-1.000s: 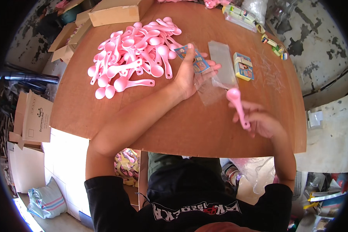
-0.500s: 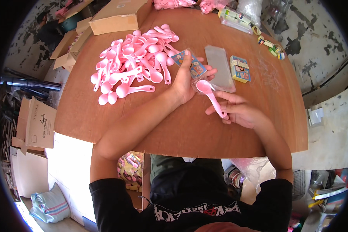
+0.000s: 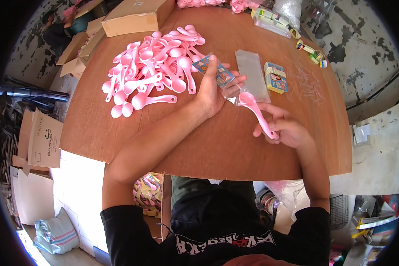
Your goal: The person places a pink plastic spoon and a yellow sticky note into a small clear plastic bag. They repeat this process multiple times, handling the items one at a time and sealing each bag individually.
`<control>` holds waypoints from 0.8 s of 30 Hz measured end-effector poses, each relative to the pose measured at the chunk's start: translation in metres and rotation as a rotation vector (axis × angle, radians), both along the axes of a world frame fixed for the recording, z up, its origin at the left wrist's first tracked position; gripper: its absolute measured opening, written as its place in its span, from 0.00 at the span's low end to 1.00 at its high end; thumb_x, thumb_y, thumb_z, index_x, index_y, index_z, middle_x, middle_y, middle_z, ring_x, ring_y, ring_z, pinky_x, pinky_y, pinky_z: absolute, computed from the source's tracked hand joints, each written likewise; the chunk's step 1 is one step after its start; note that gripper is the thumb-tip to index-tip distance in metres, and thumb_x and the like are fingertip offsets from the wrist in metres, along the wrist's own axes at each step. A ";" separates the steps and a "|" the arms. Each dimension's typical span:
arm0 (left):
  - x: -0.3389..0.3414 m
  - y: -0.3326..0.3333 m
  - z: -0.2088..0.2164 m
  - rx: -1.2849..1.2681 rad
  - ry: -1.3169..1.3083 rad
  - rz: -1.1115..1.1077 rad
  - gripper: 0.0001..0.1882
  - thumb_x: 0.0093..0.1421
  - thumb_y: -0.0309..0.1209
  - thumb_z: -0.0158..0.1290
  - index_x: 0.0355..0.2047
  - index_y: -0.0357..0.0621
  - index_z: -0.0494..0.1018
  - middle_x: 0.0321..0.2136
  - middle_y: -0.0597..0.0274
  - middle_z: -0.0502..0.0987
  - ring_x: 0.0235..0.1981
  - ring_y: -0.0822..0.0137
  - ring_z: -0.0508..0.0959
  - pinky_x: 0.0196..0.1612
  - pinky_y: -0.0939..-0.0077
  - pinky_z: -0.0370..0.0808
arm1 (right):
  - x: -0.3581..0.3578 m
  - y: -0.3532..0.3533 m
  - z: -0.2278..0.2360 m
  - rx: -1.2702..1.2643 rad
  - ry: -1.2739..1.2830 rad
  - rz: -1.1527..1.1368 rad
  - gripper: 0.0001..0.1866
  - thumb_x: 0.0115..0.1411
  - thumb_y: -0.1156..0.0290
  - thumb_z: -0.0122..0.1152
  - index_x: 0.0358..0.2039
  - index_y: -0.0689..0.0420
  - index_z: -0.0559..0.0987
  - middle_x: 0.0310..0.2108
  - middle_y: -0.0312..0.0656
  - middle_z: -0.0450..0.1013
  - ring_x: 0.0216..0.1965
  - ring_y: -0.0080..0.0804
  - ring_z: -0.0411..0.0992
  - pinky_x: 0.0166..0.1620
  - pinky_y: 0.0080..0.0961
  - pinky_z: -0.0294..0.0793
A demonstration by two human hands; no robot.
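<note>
My left hand [image 3: 211,91] is closed, its thumb pressing a blue printed card [image 3: 223,79] and a clear plastic bag [image 3: 231,92] against the fingers. Whether the card lies inside the bag or on it, I cannot tell. My right hand [image 3: 289,130] pinches a pink spoon [image 3: 258,114] by the end of its handle, the bowl pointing up and left. That bowl is at the bag's edge beside my left fingertips. Left of my hands lies a heap of pink spoons [image 3: 148,71]. Beyond them rest a stack of clear bags [image 3: 252,73] and a banded stack of cards [image 3: 275,79].
The brown wooden table [image 3: 199,153] has a cardboard box [image 3: 135,20] at its far left. Thin clear strands [image 3: 308,84] lie on the right. Small packets [image 3: 270,22] line the far right edge. Under the table stands a box of packed pieces [image 3: 148,195]. Another person [image 3: 55,35] is at far left.
My right hand has moved right with the pink spoon, drawing the bowl away from my left fingers. My left hand with the card and bag has shifted only slightly.
</note>
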State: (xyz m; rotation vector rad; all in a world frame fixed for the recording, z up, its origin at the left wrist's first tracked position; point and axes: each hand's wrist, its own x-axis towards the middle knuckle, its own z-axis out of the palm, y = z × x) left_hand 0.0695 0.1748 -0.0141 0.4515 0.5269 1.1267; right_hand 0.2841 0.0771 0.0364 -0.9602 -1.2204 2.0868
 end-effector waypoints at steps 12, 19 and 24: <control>0.001 -0.005 -0.002 0.167 0.061 -0.166 0.32 0.67 0.61 0.37 0.49 0.43 0.64 0.40 0.48 0.77 0.47 0.49 0.79 0.53 0.50 0.75 | -0.014 -0.002 -0.004 -0.013 -0.094 0.021 0.38 0.64 0.71 0.57 0.70 0.50 0.51 0.40 0.49 0.77 0.24 0.13 0.64 0.29 0.13 0.66; 0.002 -0.004 -0.008 0.245 0.036 -0.257 0.32 0.67 0.61 0.36 0.51 0.45 0.65 0.41 0.52 0.77 0.47 0.50 0.78 0.52 0.50 0.75 | -0.013 -0.003 -0.005 0.065 -0.119 -0.035 0.38 0.65 0.68 0.58 0.70 0.49 0.49 0.35 0.52 0.78 0.20 0.15 0.65 0.28 0.16 0.69; 0.002 -0.006 -0.003 0.149 -0.008 -0.185 0.34 0.66 0.62 0.38 0.51 0.42 0.64 0.40 0.49 0.77 0.45 0.51 0.80 0.54 0.48 0.75 | -0.010 -0.005 -0.010 0.159 -0.242 -0.068 0.40 0.64 0.65 0.62 0.69 0.53 0.51 0.32 0.50 0.78 0.19 0.18 0.66 0.25 0.17 0.67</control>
